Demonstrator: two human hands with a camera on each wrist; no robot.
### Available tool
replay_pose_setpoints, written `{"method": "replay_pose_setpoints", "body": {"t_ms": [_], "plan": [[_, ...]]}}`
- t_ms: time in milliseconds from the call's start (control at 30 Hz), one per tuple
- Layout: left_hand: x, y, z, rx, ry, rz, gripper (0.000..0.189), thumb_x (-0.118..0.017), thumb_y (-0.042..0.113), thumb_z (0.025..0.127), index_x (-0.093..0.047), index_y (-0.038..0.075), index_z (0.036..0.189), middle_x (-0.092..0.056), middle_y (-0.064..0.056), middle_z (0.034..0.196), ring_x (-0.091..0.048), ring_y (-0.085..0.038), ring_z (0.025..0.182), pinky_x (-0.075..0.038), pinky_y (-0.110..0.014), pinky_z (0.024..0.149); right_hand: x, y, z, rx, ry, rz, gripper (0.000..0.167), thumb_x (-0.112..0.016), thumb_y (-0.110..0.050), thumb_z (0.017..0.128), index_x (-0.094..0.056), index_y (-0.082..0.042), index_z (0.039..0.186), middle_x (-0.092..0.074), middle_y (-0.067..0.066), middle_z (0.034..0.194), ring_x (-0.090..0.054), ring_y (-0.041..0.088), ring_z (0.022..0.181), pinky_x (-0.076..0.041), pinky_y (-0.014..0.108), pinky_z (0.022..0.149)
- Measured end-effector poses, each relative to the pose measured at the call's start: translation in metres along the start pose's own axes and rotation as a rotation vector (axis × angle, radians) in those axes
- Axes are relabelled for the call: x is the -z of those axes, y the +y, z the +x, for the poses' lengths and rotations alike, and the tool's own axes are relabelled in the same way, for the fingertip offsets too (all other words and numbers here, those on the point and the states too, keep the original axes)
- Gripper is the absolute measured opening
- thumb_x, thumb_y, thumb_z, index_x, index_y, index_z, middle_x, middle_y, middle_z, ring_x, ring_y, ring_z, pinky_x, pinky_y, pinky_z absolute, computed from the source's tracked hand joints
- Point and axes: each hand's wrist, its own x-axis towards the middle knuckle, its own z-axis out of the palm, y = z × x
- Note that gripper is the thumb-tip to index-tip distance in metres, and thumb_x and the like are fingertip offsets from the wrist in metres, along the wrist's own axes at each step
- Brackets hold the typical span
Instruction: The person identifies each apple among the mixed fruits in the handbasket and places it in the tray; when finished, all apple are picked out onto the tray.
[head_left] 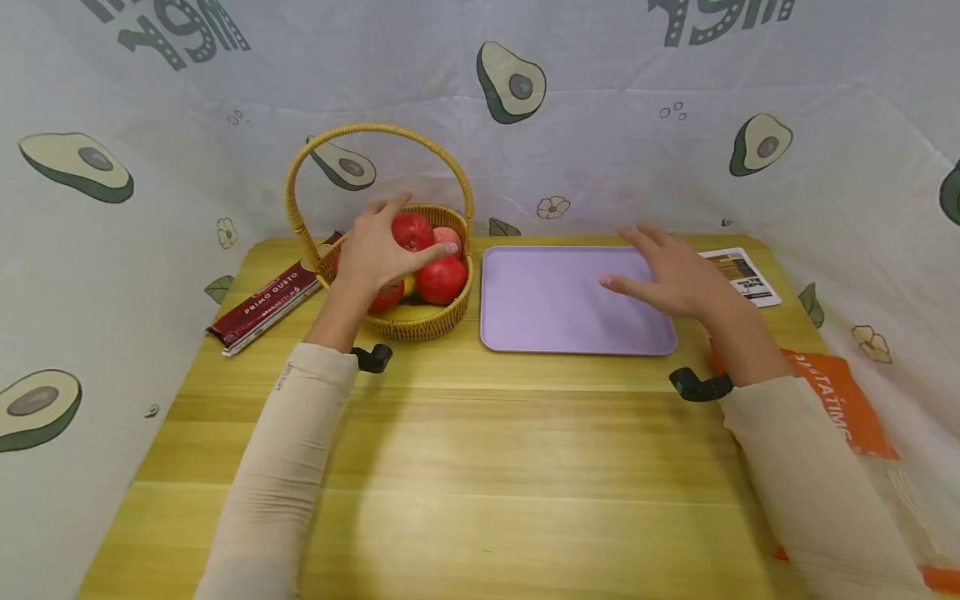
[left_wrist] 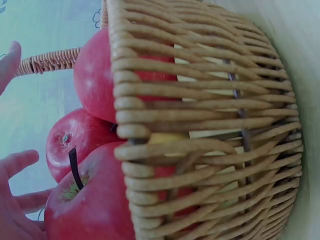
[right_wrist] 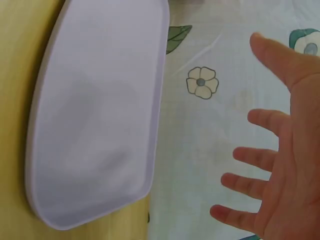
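A wicker basket with a tall arched handle stands at the back left, filled with several red apples and something yellow among them. My left hand hovers over the basket's left side, fingers and thumb spread, gripping nothing. In the left wrist view its fingertips lie close by the apples; whether they touch cannot be told. To the right of the basket lies a flat lilac tray with nothing on it. Above the tray's right end my right hand hangs with spread fingers, holding nothing.
A dark red spaghetti packet lies left of the basket, partly behind it. Behind my right hand is a white card-like pack. An orange pasta bag lies at the right edge under my right forearm. A patterned cloth hangs behind the wooden table.
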Motion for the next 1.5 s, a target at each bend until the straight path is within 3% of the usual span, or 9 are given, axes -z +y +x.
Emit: {"method": "replay_pose_setpoints", "body": {"t_ms": [200, 433, 667, 900, 1033, 1500], "plan": [[0.001, -0.001, 0.003, 0.054, 0.011, -0.011, 0.112, -0.061, 0.092, 0.069, -0.037, 0.032, 0.161, -0.042, -0.008, 0.163, -0.042, -0.035, 0.146, -0.040, -0.059, 0.116, -0.010, 0.008, -0.011, 0.019, 0.047, 0.080, 0.089, -0.059, -0.061, 0.097, -0.025, -0.013, 0.164, -0.025, 0.025, 0.166, -0.024, 0.049, 0.152, -0.023, 0.074, 0.117], [0.002, -0.005, 0.007, 0.098, 0.004, -0.017, 0.107, -0.063, 0.086, 0.074, -0.038, 0.027, 0.160, -0.051, -0.011, 0.156, -0.048, -0.036, 0.140, -0.042, -0.057, 0.115, -0.024, 0.024, -0.017, -0.005, 0.017, 0.144, 0.085, -0.061, -0.050, 0.100, -0.023, -0.011, 0.165, -0.025, 0.032, 0.163, -0.022, 0.052, 0.150, -0.022, 0.073, 0.117], [-0.001, -0.010, 0.012, 0.168, 0.006, -0.016, 0.111, -0.055, 0.094, 0.071, -0.044, 0.024, 0.156, -0.057, -0.012, 0.149, -0.054, -0.037, 0.133, -0.047, -0.055, 0.110, -0.043, 0.039, -0.019, -0.019, 0.033, 0.180, 0.076, -0.060, -0.041, 0.101, -0.030, -0.003, 0.160, -0.029, 0.035, 0.160, -0.023, 0.054, 0.149, -0.020, 0.071, 0.119], [-0.005, -0.015, 0.014, 0.147, 0.030, -0.007, 0.097, -0.056, 0.085, 0.080, -0.051, 0.019, 0.151, -0.064, -0.015, 0.140, -0.058, -0.037, 0.126, -0.050, -0.052, 0.107, -0.060, 0.042, -0.025, -0.029, 0.064, 0.168, 0.064, -0.060, -0.031, 0.102, -0.041, 0.003, 0.153, -0.039, 0.037, 0.153, -0.031, 0.055, 0.144, -0.025, 0.070, 0.118], [-0.007, -0.014, 0.016, 0.142, 0.025, 0.001, 0.088, -0.055, 0.079, 0.085, -0.055, 0.018, 0.148, -0.065, -0.016, 0.136, -0.059, -0.038, 0.123, -0.051, -0.051, 0.104, -0.068, 0.045, -0.027, -0.091, 0.049, 0.197, 0.058, -0.057, -0.024, 0.101, -0.043, 0.003, 0.150, -0.036, 0.037, 0.154, -0.030, 0.055, 0.144, -0.024, 0.070, 0.118], [-0.007, -0.014, 0.018, 0.153, -0.005, -0.044, 0.081, -0.058, 0.072, 0.086, -0.055, 0.017, 0.146, -0.064, -0.017, 0.132, -0.057, -0.036, 0.121, -0.052, -0.051, 0.104, -0.086, 0.048, -0.035, -0.211, 0.153, 0.355, 0.053, -0.048, -0.011, 0.098, -0.046, 0.003, 0.150, -0.038, 0.035, 0.155, -0.036, 0.055, 0.141, -0.029, 0.069, 0.117]]}}
